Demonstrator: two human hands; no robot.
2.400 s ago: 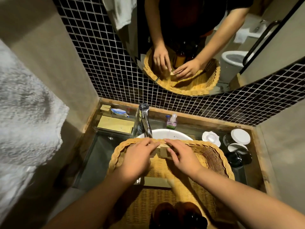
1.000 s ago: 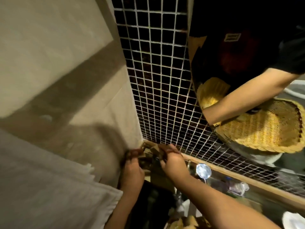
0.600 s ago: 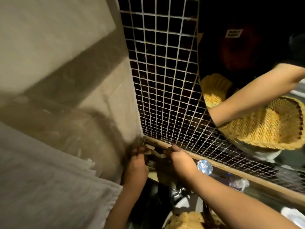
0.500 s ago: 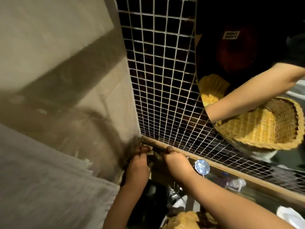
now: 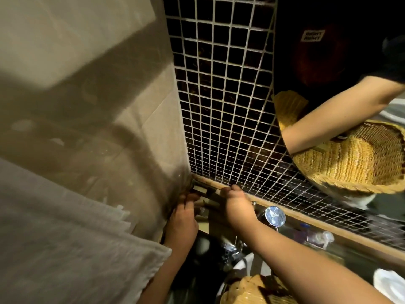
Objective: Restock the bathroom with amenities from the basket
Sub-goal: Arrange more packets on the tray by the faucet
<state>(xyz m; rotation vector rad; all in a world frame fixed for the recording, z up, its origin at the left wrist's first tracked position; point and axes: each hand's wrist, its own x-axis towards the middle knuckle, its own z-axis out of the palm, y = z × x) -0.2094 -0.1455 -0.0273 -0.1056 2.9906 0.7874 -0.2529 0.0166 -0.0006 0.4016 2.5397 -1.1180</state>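
Observation:
My left hand [image 5: 182, 218] and my right hand [image 5: 238, 207] meet in the far left corner of the counter, where the beige wall joins the black mosaic tiles. Between their fingertips lie small tan amenity boxes [image 5: 200, 190], packed against the wooden ledge [image 5: 306, 222]. Both hands pinch the boxes from either side, and my right fingers curl down over them. The rim of the yellow wicker basket [image 5: 252, 290] shows at the bottom edge, below my right forearm.
The chrome faucet top [image 5: 275, 216] stands just right of my right wrist. A grey-white towel [image 5: 65, 238] hangs at the left. Small clear bottles [image 5: 322, 236] sit along the ledge. The mirror [image 5: 350, 159] reflects the basket and an arm.
Both hands left the basket and carried small boxes up to the far left corner. Over the last half second they have settled lower against the ledge.

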